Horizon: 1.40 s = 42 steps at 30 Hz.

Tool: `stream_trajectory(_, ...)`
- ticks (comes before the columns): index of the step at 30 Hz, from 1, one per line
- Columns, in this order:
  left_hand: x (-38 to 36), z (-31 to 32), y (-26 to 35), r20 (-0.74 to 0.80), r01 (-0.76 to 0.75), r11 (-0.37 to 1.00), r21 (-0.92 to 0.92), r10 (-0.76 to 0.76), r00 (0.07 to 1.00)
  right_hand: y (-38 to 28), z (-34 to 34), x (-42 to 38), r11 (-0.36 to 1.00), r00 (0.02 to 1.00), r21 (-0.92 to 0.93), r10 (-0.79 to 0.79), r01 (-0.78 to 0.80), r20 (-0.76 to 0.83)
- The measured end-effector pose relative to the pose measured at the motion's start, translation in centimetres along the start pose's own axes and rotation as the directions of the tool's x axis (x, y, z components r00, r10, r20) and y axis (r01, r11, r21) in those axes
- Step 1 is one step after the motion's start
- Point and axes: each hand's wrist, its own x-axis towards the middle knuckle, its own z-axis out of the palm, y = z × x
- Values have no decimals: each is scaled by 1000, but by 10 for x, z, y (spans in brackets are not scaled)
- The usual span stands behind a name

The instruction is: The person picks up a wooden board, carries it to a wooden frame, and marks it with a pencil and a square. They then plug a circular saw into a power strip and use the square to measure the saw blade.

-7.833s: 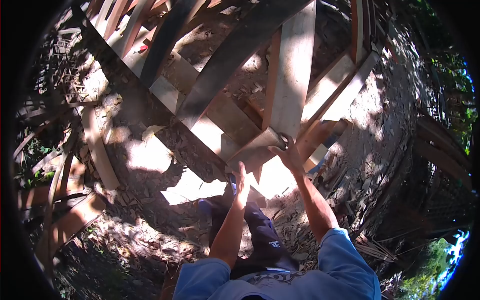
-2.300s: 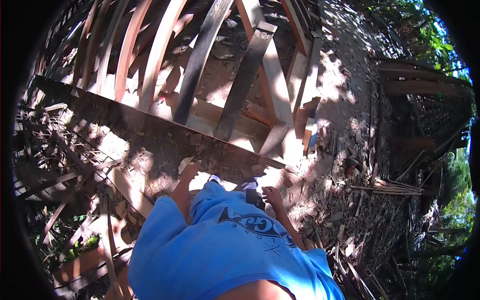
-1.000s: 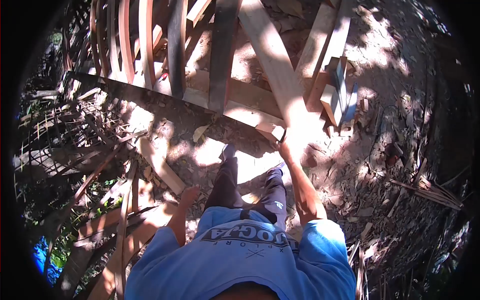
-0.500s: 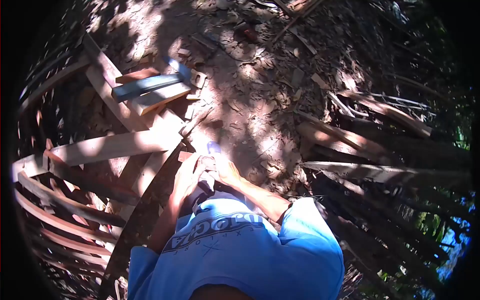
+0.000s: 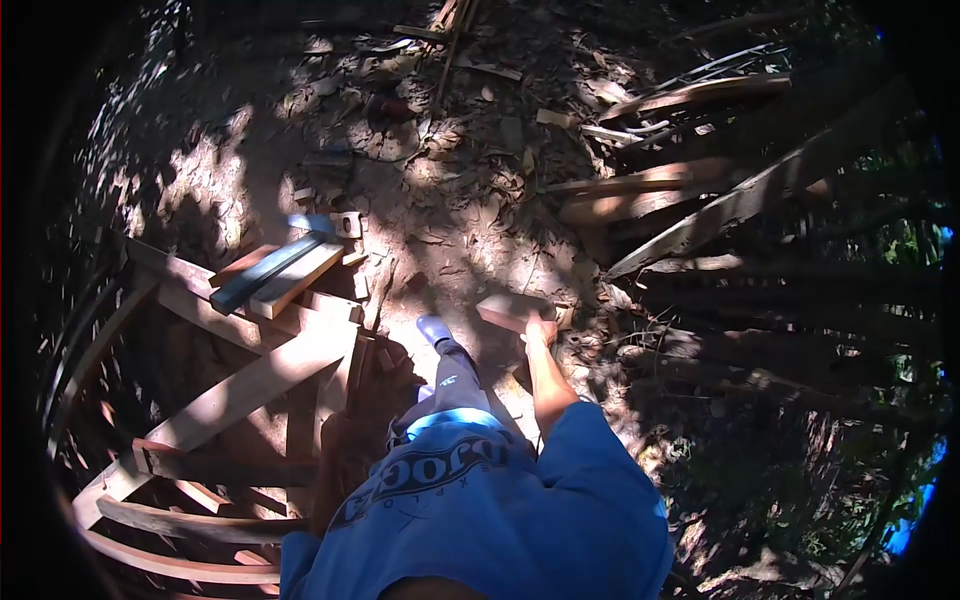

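My right hand (image 5: 541, 330) is closed around the near end of a short wooden block (image 5: 508, 310), held out to the right of my legs. The block's broad pale face points up and its far end points left. My left hand (image 5: 335, 432) hangs in deep shadow by the wooden frame (image 5: 255, 385) on my left; its fingers cannot be made out. Beyond the frame, a dark metal-looking bar (image 5: 265, 275) lies on a cut wooden board (image 5: 298, 280).
Long timber pieces (image 5: 720, 215) and branches are heaped on the right. Dry leaves and wood scraps (image 5: 555, 118) cover the ground ahead. A slotted block (image 5: 346, 225) lies past the bar. My shod foot (image 5: 433, 330) is forward on the dirt.
My hands were together in front of my waist and are now apart. The right has swung out to the right with the wooden block; the left has dropped back into shadow. The view has turned.
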Motion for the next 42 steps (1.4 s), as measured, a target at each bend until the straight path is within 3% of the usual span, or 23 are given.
stream_trajectory(2, -15, -17, -45, -70, 99, 995, -34, -101, 992, -12, -29, 31, 956, 970, 284, -7, 78, -243)
stream_trajectory(4, -35, -33, -91, -138, 206, 974, -90, -217, 966, -17, -64, 84, 982, 939, 174, -10, 74, -343)
stream_trajectory(7, -59, -51, -154, -197, 326, 932, -159, -353, 915, -34, -100, 63, 972, 974, 154, -148, 175, -174)
stream_trajectory(10, -69, -60, -192, -212, 392, 895, -211, -434, 876, 0, -84, 38, 946, 942, -64, -324, 319, -84)
stream_trajectory(14, -59, -53, -213, -205, 409, 881, -237, -457, 866, 87, -22, -13, 695, 825, -462, -536, 551, 179)
stream_trajectory(15, -51, -47, -213, -194, 400, 886, -237, -446, 874, 96, -14, -44, 615, 806, -523, -485, 591, 339)
stream_trajectory(16, -44, -41, -211, -184, 383, 894, -235, -427, 885, 102, -6, -79, 657, 840, -538, -316, 529, 440)
stream_trajectory(19, -17, -19, -189, -144, 308, 924, -226, -344, 928, 122, 20, -155, 468, 705, -554, -255, 689, 662)
stream_trajectory(20, -10, -13, -178, -136, 276, 934, -226, -310, 941, 93, -3, -208, 292, 574, -506, -240, 812, 783)
stream_trajectory(22, -1, -5, -156, -129, 213, 951, -225, -246, 961, 89, 5, -227, 230, 425, -382, -183, 895, 886)
stream_trajectory(25, 2, -6, -149, -156, 173, 947, -273, -221, 963, 83, 24, -218, 252, 254, -197, -218, 948, 942)
stream_trajectory(28, -5, -22, -162, -256, 160, 922, -353, -260, 931, 69, 30, -193, 390, 362, -250, -245, 886, 900)
stream_trajectory(31, -21, -41, -199, -366, 156, 862, -483, -360, 858, 66, 38, -146, 271, 543, -470, -425, 840, 724)
stream_trajectory(33, -36, -45, -229, -406, 153, 799, -582, -448, 797, 51, 37, -122, 248, 567, -513, -440, 822, 696)
stream_trajectory(37, -65, -26, -258, -418, 108, 659, -744, -586, 694, 15, 39, -100, 168, 504, -476, -357, 863, 787)
stream_trajectory(42, -63, 28, -254, -384, 78, 550, -831, -671, 634, -41, 86, -106, 38, 255, -256, -298, 966, 920)
